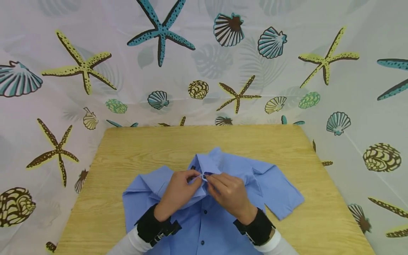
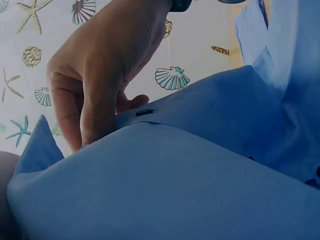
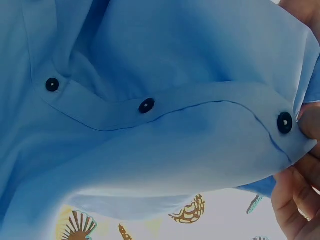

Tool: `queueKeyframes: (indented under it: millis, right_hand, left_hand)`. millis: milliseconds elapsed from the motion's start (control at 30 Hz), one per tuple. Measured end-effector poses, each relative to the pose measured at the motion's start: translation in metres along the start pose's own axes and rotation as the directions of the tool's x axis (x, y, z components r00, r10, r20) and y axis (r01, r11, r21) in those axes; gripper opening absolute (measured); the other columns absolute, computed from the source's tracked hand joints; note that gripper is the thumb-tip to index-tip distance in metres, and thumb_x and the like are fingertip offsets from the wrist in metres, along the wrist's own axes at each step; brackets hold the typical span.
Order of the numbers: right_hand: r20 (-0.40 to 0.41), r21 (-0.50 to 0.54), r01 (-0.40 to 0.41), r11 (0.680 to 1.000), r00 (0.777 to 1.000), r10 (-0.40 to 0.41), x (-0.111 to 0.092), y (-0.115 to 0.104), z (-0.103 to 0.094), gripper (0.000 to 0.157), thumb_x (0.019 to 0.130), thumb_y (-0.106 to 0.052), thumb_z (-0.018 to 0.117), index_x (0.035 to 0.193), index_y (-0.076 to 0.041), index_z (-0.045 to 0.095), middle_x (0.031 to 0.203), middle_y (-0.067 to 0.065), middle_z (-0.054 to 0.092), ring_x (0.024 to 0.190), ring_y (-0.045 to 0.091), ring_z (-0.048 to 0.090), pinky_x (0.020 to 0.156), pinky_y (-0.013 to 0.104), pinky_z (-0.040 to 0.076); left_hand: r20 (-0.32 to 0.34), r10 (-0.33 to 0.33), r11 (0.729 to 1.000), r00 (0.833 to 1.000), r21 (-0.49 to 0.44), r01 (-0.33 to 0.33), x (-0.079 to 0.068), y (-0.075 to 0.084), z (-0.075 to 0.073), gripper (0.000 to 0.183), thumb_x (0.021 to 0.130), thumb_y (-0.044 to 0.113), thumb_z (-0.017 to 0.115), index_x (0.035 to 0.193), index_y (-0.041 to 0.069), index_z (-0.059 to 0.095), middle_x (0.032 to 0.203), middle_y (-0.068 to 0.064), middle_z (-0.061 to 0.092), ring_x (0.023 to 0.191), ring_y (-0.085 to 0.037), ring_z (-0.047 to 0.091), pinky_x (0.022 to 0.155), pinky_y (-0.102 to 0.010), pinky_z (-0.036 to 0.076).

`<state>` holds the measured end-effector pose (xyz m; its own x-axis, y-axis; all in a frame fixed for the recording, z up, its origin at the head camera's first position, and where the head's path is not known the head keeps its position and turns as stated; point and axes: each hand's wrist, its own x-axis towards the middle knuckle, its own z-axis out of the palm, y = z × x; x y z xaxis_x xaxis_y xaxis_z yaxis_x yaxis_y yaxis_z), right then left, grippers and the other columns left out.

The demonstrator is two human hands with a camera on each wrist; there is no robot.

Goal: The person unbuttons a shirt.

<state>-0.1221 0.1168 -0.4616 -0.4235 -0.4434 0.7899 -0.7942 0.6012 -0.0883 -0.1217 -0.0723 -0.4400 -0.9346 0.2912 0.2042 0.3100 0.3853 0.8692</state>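
A light blue short-sleeved shirt [image 1: 232,219] with dark buttons is spread over the table, its collar toward the far side. My left hand [image 1: 180,189] pinches the cloth edge near the collar between thumb and fingers. Close beside it, my right hand [image 1: 231,194] pinches the facing edge around a dark button. In the right wrist view, fingers [image 3: 300,195] hold the end of the button strip, where a dark button [image 3: 285,123] shows. Raised shirt cloth [image 2: 160,175] partly hides the fingertips in the left wrist view.
The shirt lies on a light wooden table [image 1: 140,145]. A white curtain [image 1: 178,78] printed with shells and starfish surrounds the table at the back and sides. One shirt sleeve [image 1: 282,196] spreads to the right; further dark buttons [image 1: 202,243] run down the front.
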Motion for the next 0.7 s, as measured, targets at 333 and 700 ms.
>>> queueKeyframes:
  millis: [333, 700]
  right_hand:
    - [0.062, 0.018, -0.040, 0.999, 0.997, 0.039, 0.0065, 0.0067, -0.0033, 0.014, 0.078, -0.008, 0.065, 0.091, -0.008, 0.068, 0.083, 0.000, 0.065, 0.071, 0.011, 0.061, 0.054, 0.028, 0.052]
    - [-0.061, -0.054, -0.062, 0.997, 0.996, 0.058, 0.0066, 0.0046, 0.0061, 0.011, 0.078, -0.008, 0.058, 0.083, -0.009, 0.067, 0.073, 0.000, 0.062, 0.059, 0.011, 0.057, 0.043, 0.026, 0.048]
  left_hand:
    - [-0.073, 0.063, 0.997, 0.995, 0.043, -0.060, 0.0023, -0.0017, 0.0078, 0.015, 0.089, 0.014, 0.059, 0.100, 0.021, 0.067, 0.089, 0.010, 0.062, 0.040, -0.010, 0.029, 0.044, -0.028, 0.035]
    - [-0.037, -0.008, 0.996, 0.999, 0.094, 0.012, 0.0034, 0.0025, 0.0092, 0.013, 0.093, 0.020, 0.055, 0.101, 0.017, 0.065, 0.063, 0.008, 0.055, 0.035, -0.014, 0.027, 0.040, -0.028, 0.036]
